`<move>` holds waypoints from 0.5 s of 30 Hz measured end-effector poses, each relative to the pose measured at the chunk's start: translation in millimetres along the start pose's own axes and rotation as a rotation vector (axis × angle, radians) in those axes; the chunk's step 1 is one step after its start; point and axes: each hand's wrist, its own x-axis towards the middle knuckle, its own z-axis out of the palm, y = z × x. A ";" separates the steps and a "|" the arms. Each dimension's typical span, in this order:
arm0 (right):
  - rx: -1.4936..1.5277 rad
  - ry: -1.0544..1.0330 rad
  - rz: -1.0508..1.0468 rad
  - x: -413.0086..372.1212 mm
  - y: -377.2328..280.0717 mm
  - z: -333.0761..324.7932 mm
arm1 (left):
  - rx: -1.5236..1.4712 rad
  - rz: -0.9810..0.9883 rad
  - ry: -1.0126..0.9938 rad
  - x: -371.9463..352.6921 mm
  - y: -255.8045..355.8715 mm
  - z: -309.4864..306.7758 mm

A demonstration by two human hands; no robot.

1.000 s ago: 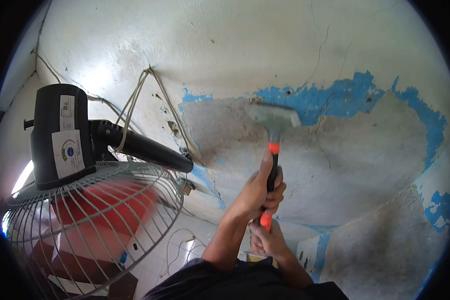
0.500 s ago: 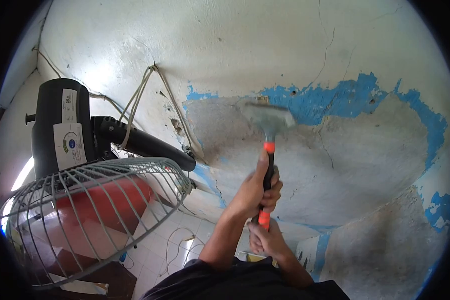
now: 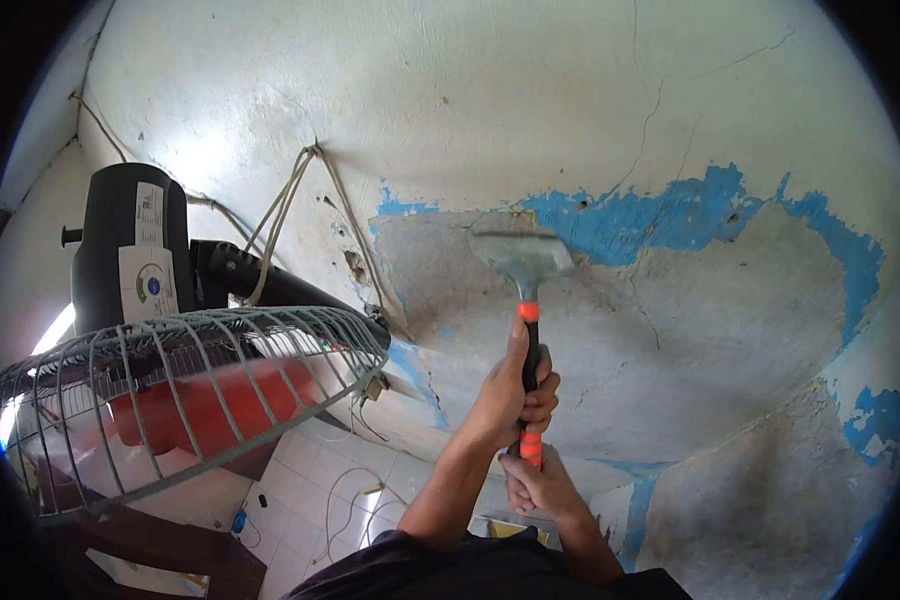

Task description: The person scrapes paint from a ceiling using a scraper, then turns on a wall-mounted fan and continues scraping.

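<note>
A wall scraper (image 3: 526, 270) with a wide metal blade and a black and orange handle points up the wall. Its blade lies over the grey bare plaster (image 3: 450, 270), just below a ragged strip of blue paint (image 3: 660, 222). My left hand (image 3: 515, 400) is wrapped round the middle of the handle, thumb stretched along it toward the blade. Lower down, my right hand (image 3: 538, 485) closes round the orange-banded end of the same handle.
At left, a fan with a black motor housing (image 3: 130, 250) and a grey wire cage (image 3: 195, 390) juts out close to my left arm. A looped cord (image 3: 288, 205) hangs on the cracked pale wall (image 3: 530, 90). Cables lie on the tiled floor (image 3: 300, 480) below.
The scraper blade has shifted slightly down and left and looks less blurred. Both hands keep their hold on the handle. The fan's cage has turned, and the view has moved a little.
</note>
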 end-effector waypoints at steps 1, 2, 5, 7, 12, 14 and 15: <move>-0.038 0.025 -0.010 -1.4 -4.9 0.0 | -0.008 0.020 -0.016 0.7 12.0 8.8; -0.037 0.003 -0.007 -3.4 -4.2 -1.7 | -0.021 0.034 -0.026 -1.6 15.1 12.4; -0.044 -0.021 0.023 -6.0 -4.7 -7.4 | -0.055 0.047 -0.012 1.2 -6.6 1.2; -0.062 -0.010 0.024 -5.8 -8.1 -9.1 | -0.066 0.057 -0.034 3.1 -6.5 2.6; -0.099 -0.022 0.024 -10.1 -21.7 -17.4 | -0.110 0.099 -0.025 3.8 -1.4 16.1; -0.068 -0.026 0.057 -9.8 -0.2 -24.2 | -0.101 0.076 -0.046 7.9 -23.3 -1.3; -0.055 -0.031 0.039 -9.7 -5.0 -22.4 | -0.099 0.072 -0.034 7.2 -16.9 2.9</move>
